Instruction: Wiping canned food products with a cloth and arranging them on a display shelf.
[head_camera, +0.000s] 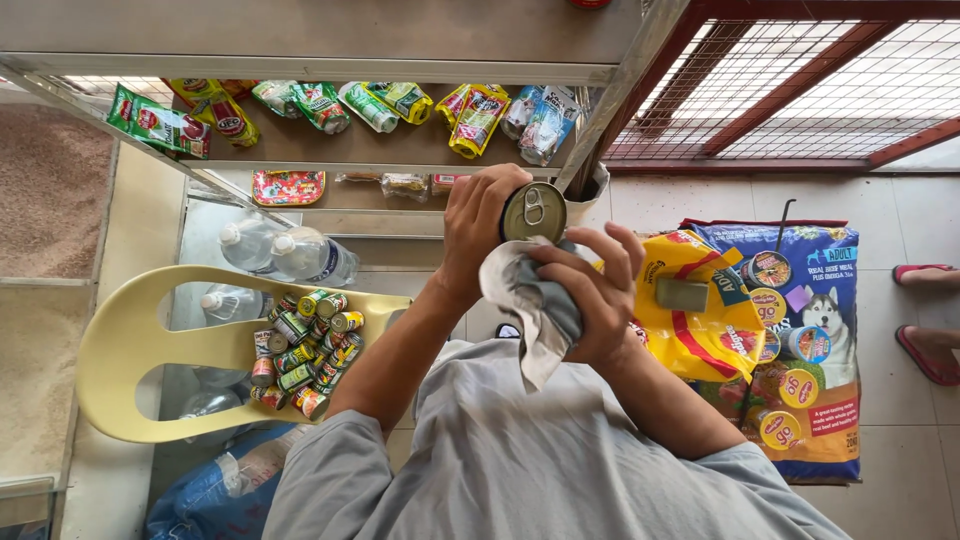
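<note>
Head view recorded a pull-tab can (533, 211) held at chest height before the shelves (400, 150). Left hand (478, 228) was wrapped tight around its side. Right hand (590, 295) pressed a grey cloth (535, 305) against it, fingers curled closed. More cans (305, 350) lay on a yellow chair (130, 340) nearby.

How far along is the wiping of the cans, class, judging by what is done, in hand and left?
Done: cannot be told; no can is visibly set apart as wiped. In hand: the left hand grips one can while the right hand presses a grey cloth against its side. Left: probably the heap of cans on the yellow chair, and perhaps those on the pet food bags.
</note>
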